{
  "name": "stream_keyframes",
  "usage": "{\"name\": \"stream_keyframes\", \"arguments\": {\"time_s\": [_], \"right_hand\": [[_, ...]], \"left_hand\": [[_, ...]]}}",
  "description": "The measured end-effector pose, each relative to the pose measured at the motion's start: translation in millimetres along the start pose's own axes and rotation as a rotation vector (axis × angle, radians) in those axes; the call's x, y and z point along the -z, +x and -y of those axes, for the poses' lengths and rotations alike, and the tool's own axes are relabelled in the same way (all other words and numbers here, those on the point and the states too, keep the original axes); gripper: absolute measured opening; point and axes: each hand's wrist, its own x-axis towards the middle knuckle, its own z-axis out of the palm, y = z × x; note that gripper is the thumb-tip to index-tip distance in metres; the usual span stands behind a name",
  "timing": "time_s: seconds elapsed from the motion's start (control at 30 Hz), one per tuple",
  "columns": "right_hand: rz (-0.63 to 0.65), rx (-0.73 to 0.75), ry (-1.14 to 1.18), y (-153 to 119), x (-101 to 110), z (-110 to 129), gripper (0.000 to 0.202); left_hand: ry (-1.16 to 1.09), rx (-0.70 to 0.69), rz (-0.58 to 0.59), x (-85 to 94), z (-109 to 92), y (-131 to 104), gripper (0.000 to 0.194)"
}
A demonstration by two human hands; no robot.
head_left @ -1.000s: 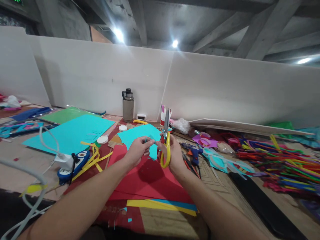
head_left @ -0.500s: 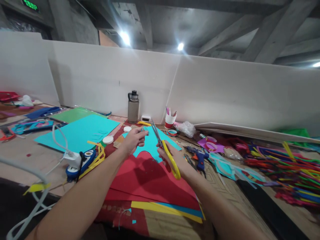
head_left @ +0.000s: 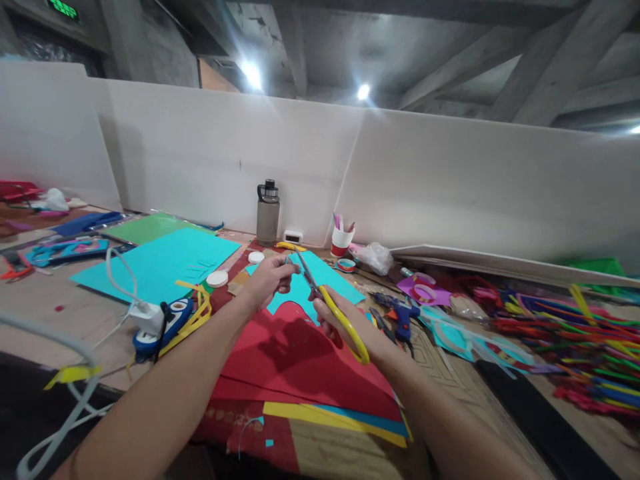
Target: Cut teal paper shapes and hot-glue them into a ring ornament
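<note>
Since a second ago my scissors [head_left: 330, 303] have tipped from standing upright to lying slanted, blades pointing up and left toward my other hand, and both hands have moved slightly farther out over the table.

Head view: my right hand [head_left: 345, 320] is closed through the yellow handles, with the blades drawn nearly together at a small turquoise piece [head_left: 287, 261]. My left hand [head_left: 267, 280] pinches that piece between thumb and fingertips, held up just above the larger turquoise sheet [head_left: 320, 280] lying on the red paper [head_left: 300, 360]. How much of the piece is cut I cannot tell; it is too small and half hidden by my fingers. As I judge it, the trimming is under way, not finished: the blades are at its edge. Compared with half a second ago, little differs; the scissors sit slightly lower and flatter.

Left of the red paper a tape dispenser [head_left: 163, 323] sits among yellow strips; a grey bottle [head_left: 267, 213] stands at the white wall.
</note>
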Motion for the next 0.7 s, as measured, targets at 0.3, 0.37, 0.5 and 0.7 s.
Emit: {"name": "stream_keyframes", "arguments": {"time_s": [0.3, 0.37, 0.5, 0.7], "right_hand": [[0.022, 0.018, 0.005, 1.2, 1.6, -1.1, 0.034], [0.013, 0.012, 0.018, 1.3, 1.2, -1.9, 0.035], [0.016, -0.001, 0.057, 1.3, 0.2, -2.1, 0.035], [0.014, -0.008, 0.057, 1.0, -0.4, 1.3, 0.035]], "left_hand": [[0.022, 0.0, -0.004, 0.8, -0.4, -0.1, 0.017], [0.021, 0.001, -0.005, 0.9, -0.5, 0.0, 0.017], [0.017, -0.003, -0.004, 1.1, -0.8, -0.2, 0.016], [0.016, 0.004, 0.0, 1.9, 0.0, -0.1, 0.015]]}}
